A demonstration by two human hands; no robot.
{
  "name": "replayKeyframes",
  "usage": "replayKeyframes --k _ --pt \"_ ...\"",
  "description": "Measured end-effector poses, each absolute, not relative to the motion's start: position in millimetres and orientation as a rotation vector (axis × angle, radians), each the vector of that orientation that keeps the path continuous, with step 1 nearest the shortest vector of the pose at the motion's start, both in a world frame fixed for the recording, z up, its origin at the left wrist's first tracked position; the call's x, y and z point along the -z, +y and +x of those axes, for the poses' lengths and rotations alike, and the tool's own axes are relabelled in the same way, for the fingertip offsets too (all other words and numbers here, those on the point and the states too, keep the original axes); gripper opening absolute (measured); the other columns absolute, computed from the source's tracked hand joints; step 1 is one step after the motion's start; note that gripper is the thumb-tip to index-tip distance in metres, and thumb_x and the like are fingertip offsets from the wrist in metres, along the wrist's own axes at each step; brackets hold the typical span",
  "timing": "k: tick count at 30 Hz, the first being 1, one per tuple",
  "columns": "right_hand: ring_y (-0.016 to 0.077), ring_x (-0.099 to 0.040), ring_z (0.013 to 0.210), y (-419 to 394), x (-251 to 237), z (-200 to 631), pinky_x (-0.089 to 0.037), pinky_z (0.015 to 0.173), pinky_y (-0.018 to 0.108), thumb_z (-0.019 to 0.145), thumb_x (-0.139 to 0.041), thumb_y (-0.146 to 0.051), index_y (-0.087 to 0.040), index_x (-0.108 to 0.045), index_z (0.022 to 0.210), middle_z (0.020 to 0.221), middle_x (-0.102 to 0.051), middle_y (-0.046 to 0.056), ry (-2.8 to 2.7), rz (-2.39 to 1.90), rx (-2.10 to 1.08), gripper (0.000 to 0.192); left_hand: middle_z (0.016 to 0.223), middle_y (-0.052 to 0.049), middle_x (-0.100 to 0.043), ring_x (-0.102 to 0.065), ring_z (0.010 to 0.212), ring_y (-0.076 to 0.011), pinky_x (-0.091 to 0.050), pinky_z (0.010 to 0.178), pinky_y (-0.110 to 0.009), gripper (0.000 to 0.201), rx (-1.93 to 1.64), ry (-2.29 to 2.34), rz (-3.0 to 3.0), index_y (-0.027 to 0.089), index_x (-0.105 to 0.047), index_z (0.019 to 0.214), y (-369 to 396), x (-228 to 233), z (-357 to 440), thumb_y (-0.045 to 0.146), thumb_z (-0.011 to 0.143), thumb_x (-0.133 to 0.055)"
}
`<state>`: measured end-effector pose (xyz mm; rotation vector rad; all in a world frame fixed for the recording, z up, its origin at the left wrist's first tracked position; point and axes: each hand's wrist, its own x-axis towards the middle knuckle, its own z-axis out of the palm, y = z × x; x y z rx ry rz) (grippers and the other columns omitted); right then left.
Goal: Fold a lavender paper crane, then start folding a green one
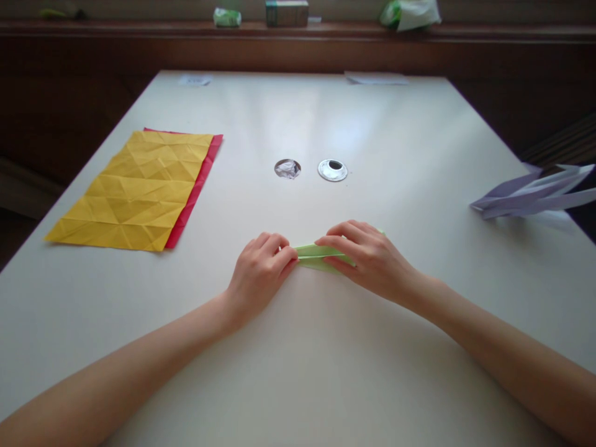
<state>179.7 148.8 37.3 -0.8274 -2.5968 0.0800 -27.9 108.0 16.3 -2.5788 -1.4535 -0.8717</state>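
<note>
A light green folded paper (311, 251) lies low over the middle of the white table (298, 372), long and narrow with a crease along its length. My left hand (263, 267) pinches its left end between thumb and fingers. Over its right part bends my right hand (372, 254), thumb and fingers closed on the paper's two long edges. Both hands cover the ends of the paper, so its full shape is hidden.
Creased yellow paper (135, 186) overlaps a red sheet (198, 192) at left. A folded lilac paper (516, 195) rests at the right edge. Beyond my hands are a table hole (287, 169) with crumpled stuff inside and a silvery ring (332, 170). Small packets (227, 17) line the ledge behind.
</note>
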Motion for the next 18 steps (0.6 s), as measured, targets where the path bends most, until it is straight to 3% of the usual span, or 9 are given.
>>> replayKeyframes --k 9,18 --pt "0.0141 -0.049 0.072 148.5 -39.3 179.6 -0.038 0.065 0.027 0.083 -0.052 -0.017 -0.017 -0.056 0.081 0.081 -0.059 0.004 -2.594 -0.815 -0.074 0.004 0.075 -0.002 -0.060 -0.050 0.071 -0.0141 -0.042 0.063 -0.025 0.013 0.850 -1.439 -2.616 0.017 -0.061 0.075 105.5 -16.0 -27.7 0.016 0.083 -0.052" --pt "0.0139 -0.052 0.070 145.9 -38.0 178.5 -0.039 0.065 0.027 0.086 -0.044 -0.013 -0.017 -0.055 0.076 0.074 -0.061 0.004 -2.647 -0.791 -0.144 0.015 0.081 -0.003 -0.061 -0.052 0.077 -0.0146 -0.045 0.067 -0.026 0.014 0.899 -1.407 -2.675 0.017 -0.059 0.076 105.5 -17.0 -28.2 0.013 0.084 -0.049"
